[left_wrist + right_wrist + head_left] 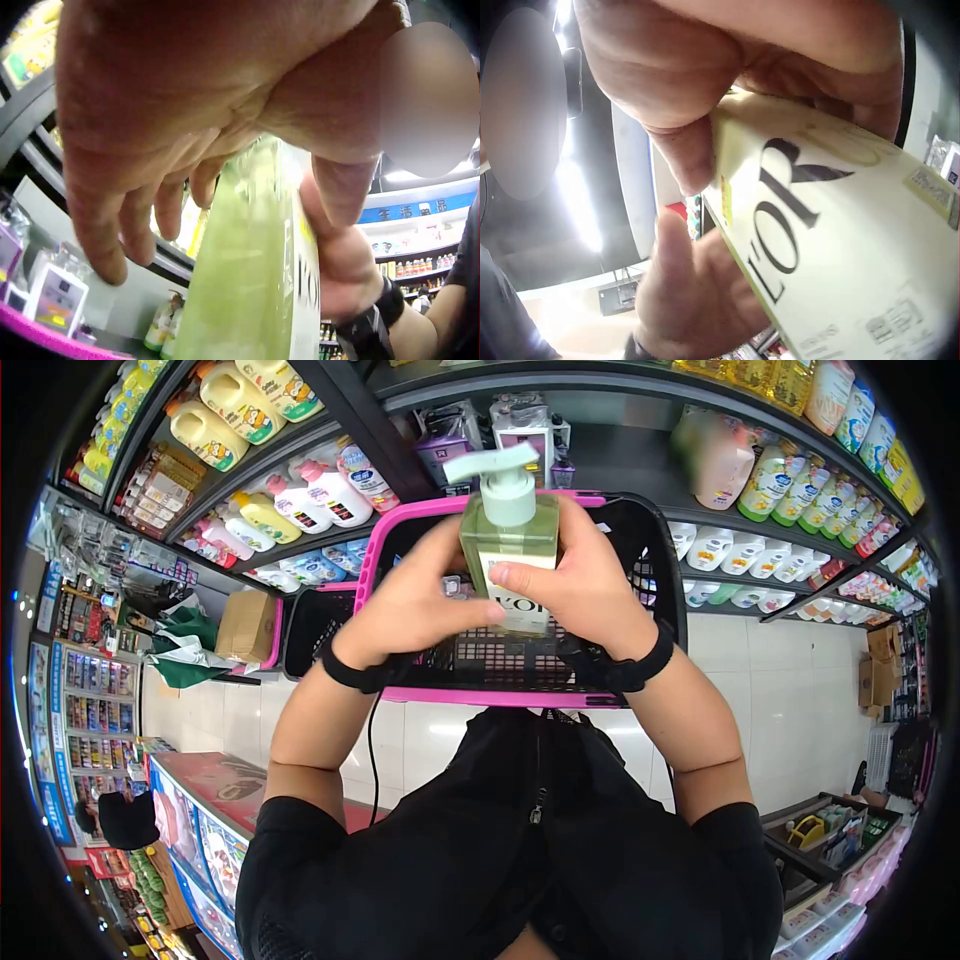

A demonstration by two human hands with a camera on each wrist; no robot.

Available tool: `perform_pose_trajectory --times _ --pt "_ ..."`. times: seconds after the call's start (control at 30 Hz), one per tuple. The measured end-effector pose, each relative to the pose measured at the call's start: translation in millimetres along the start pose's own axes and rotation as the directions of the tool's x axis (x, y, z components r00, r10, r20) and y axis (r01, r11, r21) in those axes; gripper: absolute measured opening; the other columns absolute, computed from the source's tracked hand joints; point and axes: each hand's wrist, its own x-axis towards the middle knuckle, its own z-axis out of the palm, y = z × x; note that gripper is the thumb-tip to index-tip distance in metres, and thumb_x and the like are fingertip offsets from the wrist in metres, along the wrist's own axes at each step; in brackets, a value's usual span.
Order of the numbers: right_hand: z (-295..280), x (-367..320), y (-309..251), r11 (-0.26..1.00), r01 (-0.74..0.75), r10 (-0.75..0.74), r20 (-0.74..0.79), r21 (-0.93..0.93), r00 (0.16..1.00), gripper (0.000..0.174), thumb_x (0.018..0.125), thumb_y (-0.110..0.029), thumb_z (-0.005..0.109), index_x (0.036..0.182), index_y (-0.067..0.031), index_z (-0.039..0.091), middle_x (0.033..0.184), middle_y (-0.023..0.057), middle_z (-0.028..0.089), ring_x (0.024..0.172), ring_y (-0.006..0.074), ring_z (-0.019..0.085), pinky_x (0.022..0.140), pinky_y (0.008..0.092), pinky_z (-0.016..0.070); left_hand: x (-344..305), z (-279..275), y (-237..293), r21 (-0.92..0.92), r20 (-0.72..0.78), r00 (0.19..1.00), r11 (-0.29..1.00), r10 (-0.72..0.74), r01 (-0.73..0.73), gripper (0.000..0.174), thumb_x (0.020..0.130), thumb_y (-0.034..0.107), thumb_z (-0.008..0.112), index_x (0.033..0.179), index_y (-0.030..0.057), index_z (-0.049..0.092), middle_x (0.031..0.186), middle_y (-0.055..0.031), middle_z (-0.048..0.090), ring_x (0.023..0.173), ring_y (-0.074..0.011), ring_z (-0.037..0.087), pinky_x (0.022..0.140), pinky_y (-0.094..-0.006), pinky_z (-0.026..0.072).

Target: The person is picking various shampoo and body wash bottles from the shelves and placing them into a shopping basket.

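Note:
A green pump bottle (512, 535) with a pale label stands nearly upright above a black basket with a pink rim (500, 697). My right hand (600, 585) grips its side, thumb across the label. Beside the other side is my left hand (420, 600), its thumb by the lower label. In the left wrist view the left hand (195, 82) has its fingers spread and loosely bent around the bottle (240, 277), without a firm hold. The right wrist view shows large dark lettering on the bottle (847, 240), right hand (742, 52) over it and left hand (694, 300) alongside.
Shelves of bottles rise ahead on both sides, with a pink bottle (722, 468) on the shelf at right. Another basket and a cardboard box (248, 627) are at left. A display case (205, 820) stands at lower left, and a cable hangs near the left arm.

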Motion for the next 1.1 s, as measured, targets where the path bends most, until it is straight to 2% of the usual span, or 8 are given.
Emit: perform_pose_trajectory --times 0.13,0.23,0.27,0.4,0.63,0.9,1.0,1.1 --pt "28.3 -3.3 37.4 0.974 -0.098 0.087 -0.060 -0.204 0.994 0.070 0.075 -0.023 0.086 0.129 0.0029 0.051 0.117 0.0191 0.067 0.107 0.0298 0.068 0.093 0.0374 0.0519 -9.1 -52.9 19.4 -0.071 -0.115 0.992 0.995 0.056 -0.065 0.083 0.083 0.025 0.081 0.150 0.0017 0.037 0.139 -0.0127 0.053 0.121 -0.0201 0.057 0.101 -0.0354 0.0454" --pt "48.7 -5.4 51.6 0.947 -0.088 0.084 -0.025 -0.311 0.996 0.070 0.075 -0.024 0.086 0.129 0.0022 0.051 0.116 0.0188 0.067 0.106 0.0321 0.068 0.092 0.0389 0.0521 -2.4 -76.4 37.7 0.419 0.118 0.988 0.907 -0.096 0.038 0.068 0.085 0.027 0.079 0.142 0.0033 0.050 0.126 -0.0105 0.060 0.111 -0.0198 0.062 0.092 -0.0354 0.0492" --pt "56.3 -6.8 48.7 0.932 -0.084 0.084 -0.015 -0.354 0.996 0.067 0.076 -0.018 0.087 0.129 -0.0009 0.051 0.112 0.0139 0.067 0.106 0.0243 0.066 0.091 0.0356 0.0515 0.9 -76.6 35.9 0.581 0.146 0.989 0.810 -0.011 -0.076 0.049 0.088 0.025 0.074 0.130 0.0042 0.060 0.108 -0.0114 0.067 0.099 -0.0251 0.066 0.084 -0.0377 0.0516" --pt "82.9 -7.0 65.1 0.852 -0.093 0.064 -0.074 -0.516 0.995 0.066 0.075 -0.020 0.087 0.127 -0.0012 0.052 0.107 0.0172 0.069 0.099 0.0313 0.069 0.087 0.0382 0.0532 2.9 -86.2 -8.2 0.638 0.276 0.950 0.711 0.148 -0.296 0.029 0.092 0.021 0.067 0.115 0.0042 0.063 0.094 -0.0180 0.066 0.088 -0.0375 0.065 0.078 -0.0426 0.0516" --pt "97.5 -11.0 108.8 0.697 -0.350 0.334 -0.148 -0.625 0.931 0.057 0.075 -0.026 0.084 0.118 0.0010 0.058 0.109 0.0220 0.068 0.105 0.0385 0.066 0.089 0.0441 0.0523 12.3 -87.9 -96.2 0.597 0.455 0.891 0.739 0.008 -0.311 0.023 0.088 0.024 0.068 0.102 0.0075 0.062 0.087 -0.0186 0.065 0.088 -0.0403 0.065 0.075 -0.0504 0.0501" --pt "96.7 -73.8 115.6 0.584 -0.285 0.219 -0.190 -0.760 0.957 0.044 0.085 -0.019 0.075 0.121 0.0009 0.060 0.115 0.0212 0.067 0.107 0.0384 0.064 0.092 0.0438 0.0514 24.1 -36.2 -259.0 0.710 0.597 0.738 0.637 -0.316 -0.302 0.029 0.078 0.018 0.072 0.100 0.0009 0.066 0.094 -0.0229 0.071 0.096 -0.0411 0.068 0.082 -0.0499 0.0539" --pt "98.8 -87.2 109.7 0.518 -0.350 0.255 -0.250 -0.780 0.934 0.040 0.084 -0.017 0.075 0.118 -0.0005 0.062 0.112 0.0199 0.066 0.106 0.0390 0.063 0.092 0.0448 0.0508 21.0 -14.0 -337.7 0.827 0.546 0.658 0.460 -0.518 -0.324 0.028 0.076 0.011 0.071 0.102 0.0015 0.072 0.102 -0.0208 0.073 0.097 -0.0378 0.071 0.081 -0.0470 0.0568" --pt "103.7 -97.9 102.2 0.470 -0.403 0.249 -0.320 -0.785 0.914 0.039 0.083 -0.017 0.075 0.117 -0.0017 0.062 0.109 0.0186 0.066 0.105 0.0387 0.062 0.092 0.0451 0.0505 18.5 -13.9 -323.4 0.879 0.461 0.564 0.265 -0.685 -0.397 0.025 0.084 0.013 0.067 0.106 0.0054 0.077 0.110 -0.0158 0.075 0.102 -0.0319 0.073 0.078 -0.0481 0.0599"
